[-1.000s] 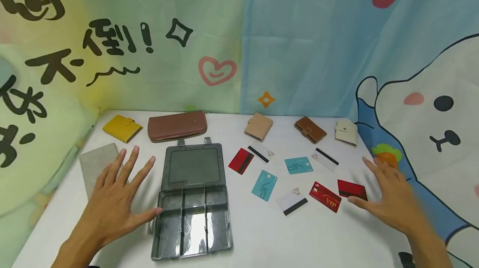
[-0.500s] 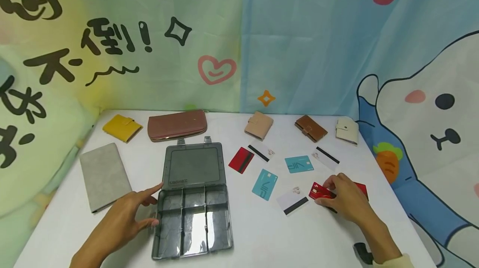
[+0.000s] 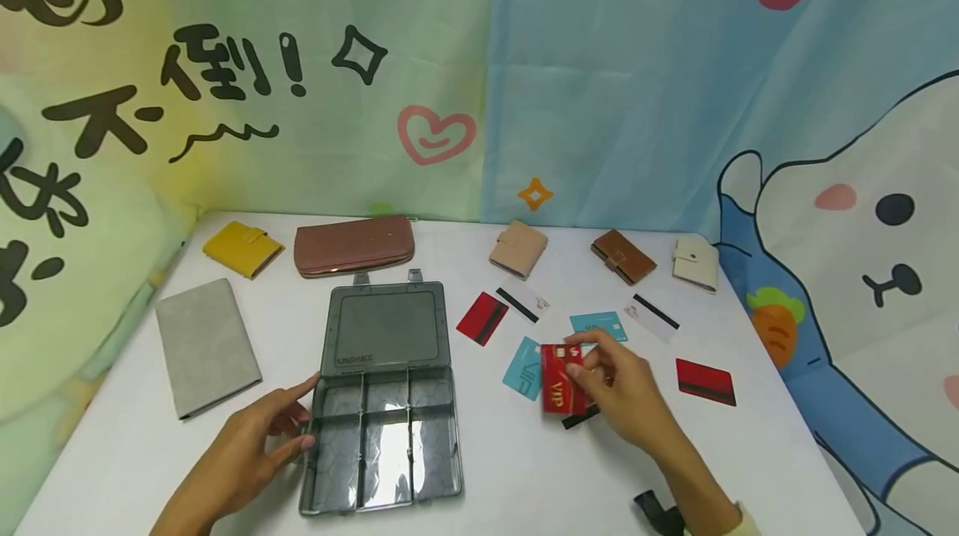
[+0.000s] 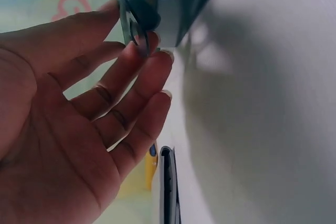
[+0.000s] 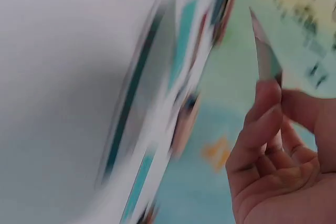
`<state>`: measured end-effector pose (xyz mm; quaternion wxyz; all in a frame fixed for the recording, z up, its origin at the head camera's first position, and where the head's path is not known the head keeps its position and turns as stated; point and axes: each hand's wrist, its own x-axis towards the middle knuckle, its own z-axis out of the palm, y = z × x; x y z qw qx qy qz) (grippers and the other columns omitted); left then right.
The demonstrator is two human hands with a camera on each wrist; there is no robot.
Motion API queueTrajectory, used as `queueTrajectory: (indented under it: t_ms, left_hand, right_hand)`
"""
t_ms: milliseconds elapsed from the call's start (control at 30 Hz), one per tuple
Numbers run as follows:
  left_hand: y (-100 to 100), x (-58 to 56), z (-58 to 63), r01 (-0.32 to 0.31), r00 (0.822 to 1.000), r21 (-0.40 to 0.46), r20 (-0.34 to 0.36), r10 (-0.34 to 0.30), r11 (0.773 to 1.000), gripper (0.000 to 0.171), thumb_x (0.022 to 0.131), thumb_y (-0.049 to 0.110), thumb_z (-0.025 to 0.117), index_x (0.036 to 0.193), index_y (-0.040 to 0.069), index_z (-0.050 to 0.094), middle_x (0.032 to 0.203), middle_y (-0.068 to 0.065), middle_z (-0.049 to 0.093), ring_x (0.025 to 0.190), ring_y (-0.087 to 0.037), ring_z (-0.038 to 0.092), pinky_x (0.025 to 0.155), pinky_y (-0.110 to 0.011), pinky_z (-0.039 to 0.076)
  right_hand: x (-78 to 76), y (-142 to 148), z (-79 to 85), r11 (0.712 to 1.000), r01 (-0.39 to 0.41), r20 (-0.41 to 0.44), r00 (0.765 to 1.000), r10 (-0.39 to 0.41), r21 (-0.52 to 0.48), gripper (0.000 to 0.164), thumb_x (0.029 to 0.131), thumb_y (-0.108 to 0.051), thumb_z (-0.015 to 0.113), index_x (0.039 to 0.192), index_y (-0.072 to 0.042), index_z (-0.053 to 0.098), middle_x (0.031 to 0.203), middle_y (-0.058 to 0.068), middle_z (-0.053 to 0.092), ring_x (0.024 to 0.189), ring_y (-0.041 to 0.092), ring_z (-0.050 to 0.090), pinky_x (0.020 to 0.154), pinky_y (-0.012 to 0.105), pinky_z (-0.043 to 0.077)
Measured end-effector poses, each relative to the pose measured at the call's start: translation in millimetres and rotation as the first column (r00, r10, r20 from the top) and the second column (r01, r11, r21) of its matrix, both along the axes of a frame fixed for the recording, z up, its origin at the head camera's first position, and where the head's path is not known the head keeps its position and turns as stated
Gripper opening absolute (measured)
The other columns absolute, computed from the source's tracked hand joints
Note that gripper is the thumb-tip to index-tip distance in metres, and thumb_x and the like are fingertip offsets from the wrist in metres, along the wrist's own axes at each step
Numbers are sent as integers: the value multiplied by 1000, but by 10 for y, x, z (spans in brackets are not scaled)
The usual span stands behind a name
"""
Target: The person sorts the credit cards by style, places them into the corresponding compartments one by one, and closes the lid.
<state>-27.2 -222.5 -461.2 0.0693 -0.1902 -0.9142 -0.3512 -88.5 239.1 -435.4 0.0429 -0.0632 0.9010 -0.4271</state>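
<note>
In the head view my right hand (image 3: pixel 618 382) pinches a red VIP card (image 3: pixel 556 390) between thumb and fingers, raised above the cards at the table's middle. The right wrist view shows that card (image 5: pixel 266 56) nearly edge-on above my fingertips. My left hand (image 3: pixel 247 444) rests beside a grey transparent compartment box (image 3: pixel 455 436), its thumb and index fingertips touching the left side. Seen from the left wrist, the loosely bent fingers (image 4: pixel 134 98) are at the latch on the box's edge. The box lies with its lid (image 3: pixel 385 328) folded back.
Under and around the held card lie blue cards (image 3: pixel 522 369), white striped cards (image 3: pixel 523 300) and red cards (image 3: pixel 707 382). Along the back are a yellow wallet (image 3: pixel 243 249), a brown long wallet (image 3: pixel 355 246) and several small wallets (image 3: pixel 519 250). A grey notebook (image 3: pixel 208 349) lies at left.
My right hand came in from the right, took the red VIP card and carried it left. My left hand moved from spread above the notebook to the box's left side.
</note>
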Motion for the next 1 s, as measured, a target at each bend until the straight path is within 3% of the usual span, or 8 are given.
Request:
queueTrajectory:
  t_ms: [200, 300, 400, 500, 633, 767, 867, 1000]
  left_hand:
    - [3, 15, -39, 15, 1000, 19, -19, -14, 1000, 77, 73, -1, 84, 143, 3, 52, 94, 6, 63, 77, 6, 54, 67, -21, 51]
    - [-2, 17, -47, 9, 999, 24, -32, -8, 1000, 77, 72, -2, 84, 142, 3, 53, 94, 6, 63, 76, 6, 55, 67, -20, 51]
    - [1, 16, -55, 14, 999, 36, -32, -13, 999, 76, 73, -3, 83, 142, 2, 52, 94, 5, 63, 76, 6, 55, 67, -19, 51]
    - [11, 12, -62, 16, 1000, 46, -20, -16, 999, 76, 74, -2, 83, 143, 4, 52, 94, 5, 63, 76, 5, 55, 66, -20, 51]
    - [24, 11, -56, 1, 1000, 43, 5, -1, 999, 75, 76, 0, 82, 144, 5, 51, 95, 5, 63, 76, 5, 54, 66, -23, 52]
    - [37, 14, -45, -8, 999, 42, 33, 6, 999, 75, 77, 0, 82, 144, 5, 51, 96, 6, 62, 77, 5, 54, 67, -24, 53]
    - [29, 21, -55, -3, 1000, 43, 27, 2, 999, 75, 77, 0, 82, 145, 6, 51, 96, 6, 62, 77, 5, 54, 67, -23, 53]
    - [8, 29, -63, -6, 999, 40, 40, 4, 999, 75, 78, 1, 81, 146, 6, 49, 97, 6, 62, 78, 5, 54, 69, -22, 53]
  right_hand:
    - [179, -753, 6, 952, -189, 158, 960, 230, -241, 37, 89, -31, 75, 123, -24, 62, 79, 1, 66, 62, 13, 57, 56, 23, 48]
    - [213, -1011, -36, 930, -296, 147, 932, 331, -216, 40, 88, -34, 76, 124, -24, 63, 81, -7, 70, 62, 11, 57, 56, 22, 48]
    - [191, -1121, -80, 928, -359, 85, 926, 368, -101, 39, 87, -35, 77, 122, -23, 65, 79, -15, 69, 60, 8, 56, 54, 21, 46]
    - [114, -1090, -104, 944, -329, 38, 944, 328, 20, 35, 87, -34, 78, 118, -24, 66, 76, -19, 67, 58, 8, 54, 52, 22, 44]
    - [-70, -914, -148, 962, -197, -5, 980, 201, 191, 37, 82, -35, 81, 115, -24, 68, 76, -15, 63, 63, 8, 53, 60, 26, 43]
    - [-252, -643, -234, 902, -48, -18, 998, 61, 429, 56, 76, -40, 86, 120, -16, 64, 91, -1, 57, 76, 12, 50, 65, 29, 41]
    - [-330, -476, -274, 844, -5, 5, 1000, 2, 536, 70, 71, -44, 89, 123, -7, 60, 97, 6, 52, 80, 17, 49, 59, 28, 41]
    - [-396, -402, -297, 838, 0, 16, 1000, -10, 546, 70, 66, -45, 91, 114, -4, 61, 96, 8, 50, 81, 18, 48, 56, 28, 41]
